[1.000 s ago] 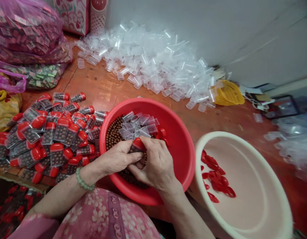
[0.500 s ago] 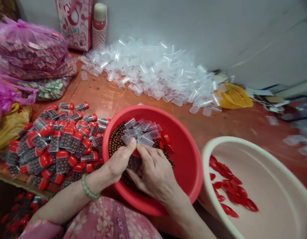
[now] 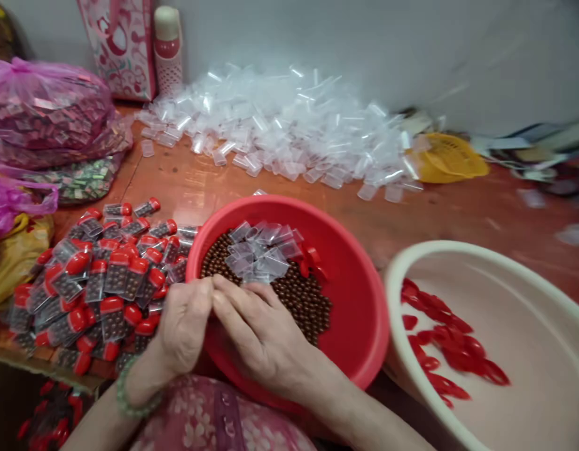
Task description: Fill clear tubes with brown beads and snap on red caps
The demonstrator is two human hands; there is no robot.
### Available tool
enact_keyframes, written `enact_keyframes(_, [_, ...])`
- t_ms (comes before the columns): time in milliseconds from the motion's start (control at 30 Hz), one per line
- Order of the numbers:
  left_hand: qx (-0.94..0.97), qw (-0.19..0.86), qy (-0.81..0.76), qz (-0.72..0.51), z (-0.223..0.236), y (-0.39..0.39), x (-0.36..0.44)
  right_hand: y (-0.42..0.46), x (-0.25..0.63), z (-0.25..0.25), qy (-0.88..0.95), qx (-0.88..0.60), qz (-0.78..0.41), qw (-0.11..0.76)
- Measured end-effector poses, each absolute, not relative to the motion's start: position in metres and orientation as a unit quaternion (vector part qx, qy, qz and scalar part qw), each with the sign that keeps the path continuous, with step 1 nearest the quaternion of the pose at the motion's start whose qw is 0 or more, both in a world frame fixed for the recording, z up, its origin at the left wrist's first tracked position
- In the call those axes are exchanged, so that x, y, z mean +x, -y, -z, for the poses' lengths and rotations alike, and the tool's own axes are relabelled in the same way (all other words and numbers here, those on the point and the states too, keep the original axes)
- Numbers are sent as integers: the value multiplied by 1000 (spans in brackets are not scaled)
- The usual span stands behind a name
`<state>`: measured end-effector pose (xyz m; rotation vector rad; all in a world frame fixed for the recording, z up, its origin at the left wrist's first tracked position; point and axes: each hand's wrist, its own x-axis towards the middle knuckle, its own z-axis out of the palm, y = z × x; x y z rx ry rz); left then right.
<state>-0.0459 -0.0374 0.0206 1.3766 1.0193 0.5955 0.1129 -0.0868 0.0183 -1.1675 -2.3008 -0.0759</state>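
- Left hand [image 3: 183, 322], right hand [image 3: 261, 332]: fingers curled, pressed together over near rim of red plastic basin [image 3: 359, 313]; cannot tell if gripping anything
- In basin: brown beads [image 3: 303, 300], clear plastic tubes [image 3: 256, 250] on them
- Left of basin: filled red-capped vials [image 3: 111, 300]
- Right of basin: cream tub [image 3: 519, 376] holding red caps [image 3: 440, 332]

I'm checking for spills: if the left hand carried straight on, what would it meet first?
Probably the brown beads in the red basin, just past the fingertips of the left hand, though depth is unclear from this view.
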Motion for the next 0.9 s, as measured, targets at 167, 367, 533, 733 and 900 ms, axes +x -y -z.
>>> enact_keyframes(167, [801, 99, -555, -201, -35, -10, -76, 59, 158, -4, 802, -568, -76, 170])
enact_keyframes(367, [786, -72, -612, -59, -18, -37, -99, 14, 212, 14, 756, -651, -22, 66])
enact_keyframes(533, [817, -54, -565, -99, -9, -33, -93, -13, 221, 23, 808, -587, 17, -51])
enact_keyframes(733, [845, 77, -460, -260, -12, -14, -61, -20, 225, 22, 836, -547, 9, -36])
enact_keyframes(900, [875, 159, -374, -264, -11, 6, -32, 7, 212, 7, 812, -538, -117, 194])
